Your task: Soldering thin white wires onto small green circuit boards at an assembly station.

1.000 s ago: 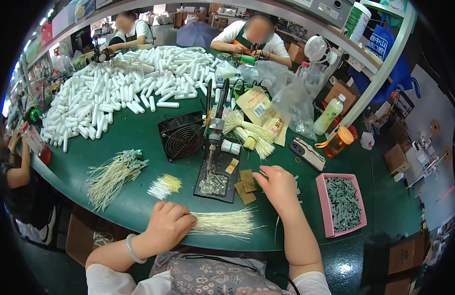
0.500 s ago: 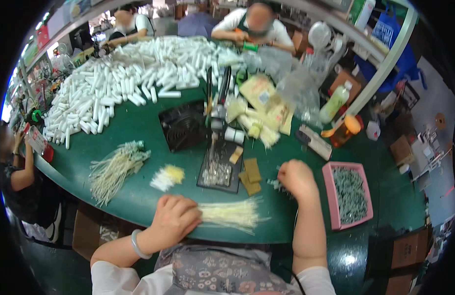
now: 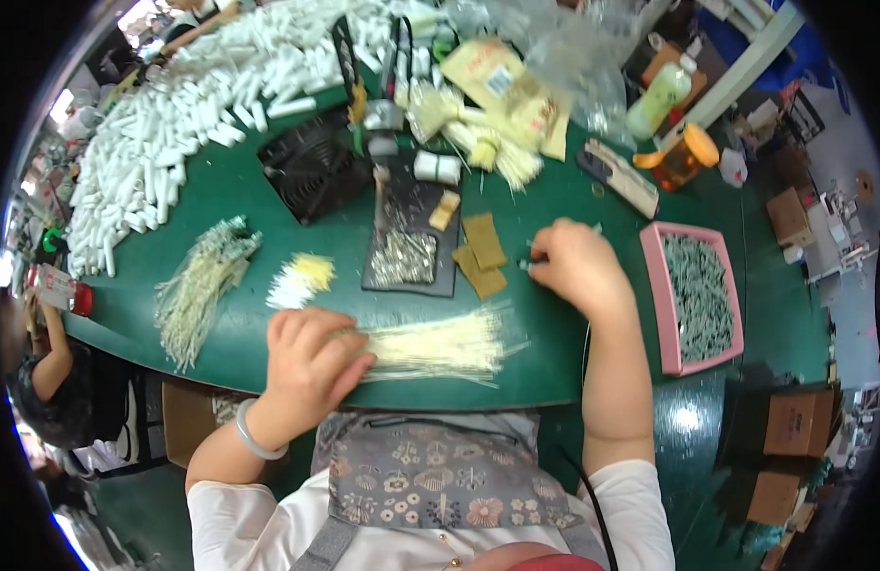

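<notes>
A bundle of thin pale-yellow strands (image 3: pixel 440 347) lies crosswise near the table's front edge, its loose ends fanned to the right. Around its left end the fingers and thumb of my left hand (image 3: pixel 307 362) are closed. Further right, my right hand (image 3: pixel 583 266) is low over the table with thumb and fingertips pinched at a few small grey-green pieces (image 3: pixel 528 264); the hand partly hides them. A pink tray (image 3: pixel 656 295) full of similar grey-green pieces stands right of my right forearm. Between the hands and slightly beyond lie brown square pads (image 3: pixel 480 252).
A dark plate with small metal parts (image 3: pixel 407 257) sits mid-table beside a black fan (image 3: pixel 312 167). At left are a tied strand bunch (image 3: pixel 202 285) and a small white-and-yellow pile (image 3: pixel 302 278). White tubes (image 3: pixel 155 162) heap at the far left. An orange-lidded jar (image 3: pixel 685 157) stands far right.
The view has tipped downward, so the table sits higher in the picture. My left hand keeps to the strand bundle's left end; my right hand stays by the small grey-green pieces.
</notes>
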Motion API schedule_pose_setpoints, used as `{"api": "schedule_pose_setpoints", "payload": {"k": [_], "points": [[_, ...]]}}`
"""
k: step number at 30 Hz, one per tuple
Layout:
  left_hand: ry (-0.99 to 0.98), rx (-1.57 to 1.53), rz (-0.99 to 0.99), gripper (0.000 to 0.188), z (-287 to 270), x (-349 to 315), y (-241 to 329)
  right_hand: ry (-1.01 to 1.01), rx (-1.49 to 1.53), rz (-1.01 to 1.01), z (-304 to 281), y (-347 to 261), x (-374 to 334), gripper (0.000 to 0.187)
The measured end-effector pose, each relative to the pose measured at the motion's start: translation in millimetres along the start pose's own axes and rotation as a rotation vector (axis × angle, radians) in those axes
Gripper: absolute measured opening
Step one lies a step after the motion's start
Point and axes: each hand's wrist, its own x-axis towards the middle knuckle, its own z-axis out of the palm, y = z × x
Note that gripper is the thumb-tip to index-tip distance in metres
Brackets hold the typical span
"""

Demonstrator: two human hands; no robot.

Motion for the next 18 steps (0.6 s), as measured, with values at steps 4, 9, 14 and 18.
{"api": "schedule_pose_setpoints", "payload": {"k": [4,9,14,18], "points": [[0.023,-0.011,0.003,0.023,2,-6,0,0.013,-0.048,0.011,12,-5,-5,0.004],[0.06,0.003,-0.013,0.025,-6,-14,7,0.14,0.057,-0.001,0,-17,-13,0.009],[0.085,-0.023,-0.038,0.023,-5,-7,8,0.133,0.579,-0.327,-1,-47,-8,0.014],[0.054,0.037,-0.087,0.022,-7,-4,-2,0.049,0.677,-0.474,8,-64,-8,0.012]]}}
